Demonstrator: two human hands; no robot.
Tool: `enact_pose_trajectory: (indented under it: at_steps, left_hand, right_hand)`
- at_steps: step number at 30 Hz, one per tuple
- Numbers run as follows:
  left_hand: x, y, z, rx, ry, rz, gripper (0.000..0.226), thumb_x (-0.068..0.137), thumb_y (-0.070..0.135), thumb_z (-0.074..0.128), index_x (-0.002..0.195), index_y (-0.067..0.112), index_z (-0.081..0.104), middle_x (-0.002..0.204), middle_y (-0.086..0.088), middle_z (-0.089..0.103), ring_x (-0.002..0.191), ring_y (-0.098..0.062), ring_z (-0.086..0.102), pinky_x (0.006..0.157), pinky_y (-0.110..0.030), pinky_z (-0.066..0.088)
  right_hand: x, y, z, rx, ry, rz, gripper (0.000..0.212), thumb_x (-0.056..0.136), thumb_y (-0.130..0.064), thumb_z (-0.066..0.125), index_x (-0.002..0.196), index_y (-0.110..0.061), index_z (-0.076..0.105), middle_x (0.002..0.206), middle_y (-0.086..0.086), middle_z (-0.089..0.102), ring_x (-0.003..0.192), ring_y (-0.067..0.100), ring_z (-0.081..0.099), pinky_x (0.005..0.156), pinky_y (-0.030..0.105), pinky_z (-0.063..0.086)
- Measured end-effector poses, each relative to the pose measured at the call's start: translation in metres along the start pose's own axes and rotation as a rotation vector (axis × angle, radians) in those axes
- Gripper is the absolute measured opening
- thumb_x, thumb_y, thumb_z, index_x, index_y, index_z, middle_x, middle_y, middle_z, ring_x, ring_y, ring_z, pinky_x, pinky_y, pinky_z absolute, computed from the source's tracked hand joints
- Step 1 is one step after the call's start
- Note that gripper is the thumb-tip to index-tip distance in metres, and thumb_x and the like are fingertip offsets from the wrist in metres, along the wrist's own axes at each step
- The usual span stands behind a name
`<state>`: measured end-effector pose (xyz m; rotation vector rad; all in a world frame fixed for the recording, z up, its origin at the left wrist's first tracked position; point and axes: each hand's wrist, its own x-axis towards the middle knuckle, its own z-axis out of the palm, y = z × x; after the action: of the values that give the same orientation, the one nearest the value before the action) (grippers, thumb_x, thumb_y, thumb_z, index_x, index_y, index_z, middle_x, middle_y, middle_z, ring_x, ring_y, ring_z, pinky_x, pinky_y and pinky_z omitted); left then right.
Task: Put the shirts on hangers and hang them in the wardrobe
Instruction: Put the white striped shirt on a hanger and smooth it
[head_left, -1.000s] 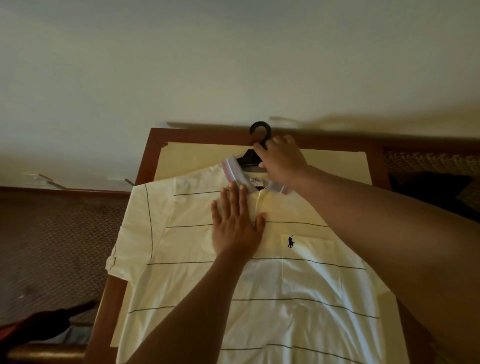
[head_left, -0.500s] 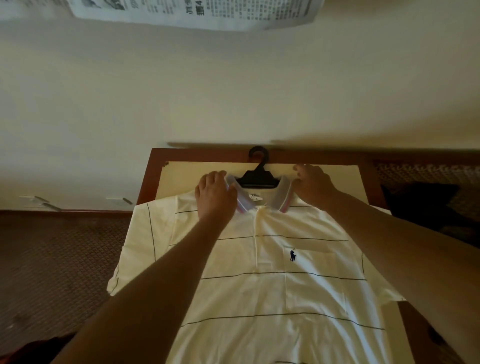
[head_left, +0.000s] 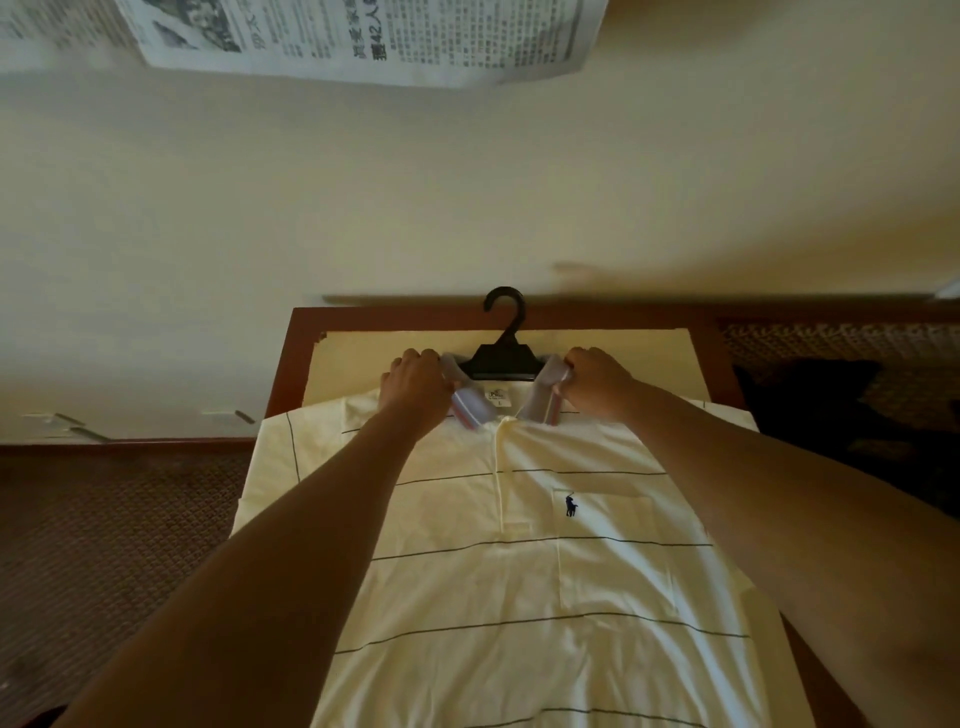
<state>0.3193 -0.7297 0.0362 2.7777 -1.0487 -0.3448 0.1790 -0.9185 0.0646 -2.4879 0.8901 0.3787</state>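
A pale yellow polo shirt (head_left: 519, 582) with thin dark stripes lies face up on a wooden table (head_left: 395, 316). A black plastic hanger (head_left: 506, 353) sits inside its neck, the hook sticking out toward the wall. My left hand (head_left: 415, 384) grips the left side of the striped collar. My right hand (head_left: 592, 382) pinches the right side of the collar. The hanger's arms are hidden under the shirt.
The table stands against a cream wall. A newspaper sheet (head_left: 363, 41) hangs on the wall above. Brown patterned carpet (head_left: 114, 545) lies to the left. A dark item (head_left: 810, 395) rests on a woven surface at the right.
My left hand left the shirt's chest and went up to the collar. My right hand let go of the hanger neck and took the collar's right side. My view tilted upward.
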Motion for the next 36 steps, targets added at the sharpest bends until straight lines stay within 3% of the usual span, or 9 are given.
enact_pose_trajectory:
  at_steps: [5,10,13,16,19,22,26,29,36]
  left_hand:
    - [-0.011,0.008,-0.045,0.021,-0.003,0.198,0.032,0.096,0.02,0.053,0.127,0.018,0.054,0.101,-0.005,0.066,0.098,-0.025,0.062,0.089,-0.034,0.053]
    - [-0.035,0.025,-0.107,-0.371,0.059,0.181,0.019,0.093,0.025,0.058,0.108,0.014,0.062,0.1,-0.008,0.066,0.095,-0.026,0.065,0.09,-0.043,0.054]
    - [-0.062,0.041,-0.145,-0.315,0.01,0.074,0.03,0.099,0.026,0.048,0.122,0.008,0.055,0.112,-0.007,0.061,0.105,-0.022,0.06,0.094,-0.032,0.048]
    - [-0.076,0.053,-0.176,-0.238,0.031,0.091,0.038,0.098,0.038,0.049,0.119,0.008,0.058,0.112,-0.006,0.062,0.106,-0.023,0.059,0.091,-0.03,0.045]
    - [-0.088,0.069,-0.205,-0.199,0.051,0.145,0.042,0.093,0.044,0.055,0.109,0.005,0.061,0.105,-0.007,0.063,0.099,-0.024,0.059,0.084,-0.03,0.043]
    - [-0.104,0.087,-0.238,-0.181,0.065,0.214,0.039,0.093,0.041,0.056,0.102,0.003,0.06,0.093,-0.003,0.056,0.091,-0.021,0.056,0.076,-0.026,0.037]
    - [-0.124,0.102,-0.279,-0.229,0.091,0.291,0.031,0.091,0.039,0.06,0.079,0.012,0.054,0.076,0.002,0.052,0.077,-0.015,0.051,0.059,-0.018,0.033]
    - [-0.138,0.108,-0.305,-0.351,0.081,0.337,0.031,0.091,0.032,0.061,0.067,0.015,0.052,0.069,0.0,0.051,0.069,-0.014,0.049,0.058,-0.02,0.033]
    - [-0.185,0.139,-0.351,-0.43,0.107,0.532,0.036,0.096,0.037,0.052,0.073,0.009,0.058,0.072,-0.003,0.054,0.072,-0.015,0.049,0.063,-0.023,0.037]
  right_hand:
    - [-0.029,-0.008,-0.042,0.028,-0.014,-0.121,0.016,0.093,-0.021,0.06,0.103,-0.008,0.059,0.095,0.001,0.056,0.089,0.015,0.053,0.074,0.022,0.04]
    - [-0.07,-0.017,-0.096,0.048,-0.035,-0.17,0.012,0.093,-0.023,0.061,0.082,-0.017,0.058,0.087,0.003,0.057,0.085,0.017,0.053,0.07,0.025,0.042]
    - [-0.1,-0.026,-0.128,0.021,-0.048,-0.198,0.013,0.094,-0.022,0.059,0.098,-0.009,0.06,0.087,0.003,0.055,0.085,0.018,0.052,0.064,0.022,0.039]
    - [-0.13,-0.032,-0.162,0.073,-0.091,-0.144,0.01,0.09,-0.021,0.059,0.084,-0.013,0.058,0.082,0.0,0.048,0.08,0.017,0.046,0.062,0.022,0.033]
    - [-0.164,-0.033,-0.19,0.217,-0.066,-0.108,0.029,0.071,-0.036,0.06,0.089,-0.013,0.061,0.093,0.006,0.053,0.084,0.021,0.048,0.074,0.03,0.039]
    - [-0.2,-0.036,-0.214,0.202,-0.016,-0.101,0.036,0.087,-0.039,0.059,0.11,-0.012,0.064,0.114,0.011,0.06,0.105,0.028,0.057,0.094,0.04,0.046]
    - [-0.248,-0.041,-0.242,0.158,0.102,-0.121,0.019,0.094,-0.035,0.058,0.091,-0.016,0.064,0.078,0.002,0.053,0.063,0.014,0.043,0.054,0.023,0.036]
    - [-0.281,-0.046,-0.257,0.162,0.218,-0.114,0.019,0.092,-0.035,0.06,0.083,-0.018,0.065,0.073,0.0,0.049,0.063,0.014,0.041,0.057,0.025,0.033]
    - [-0.364,-0.05,-0.279,0.076,0.425,-0.03,0.03,0.095,-0.037,0.055,0.071,-0.019,0.055,0.073,-0.001,0.046,0.066,0.013,0.042,0.057,0.026,0.03]
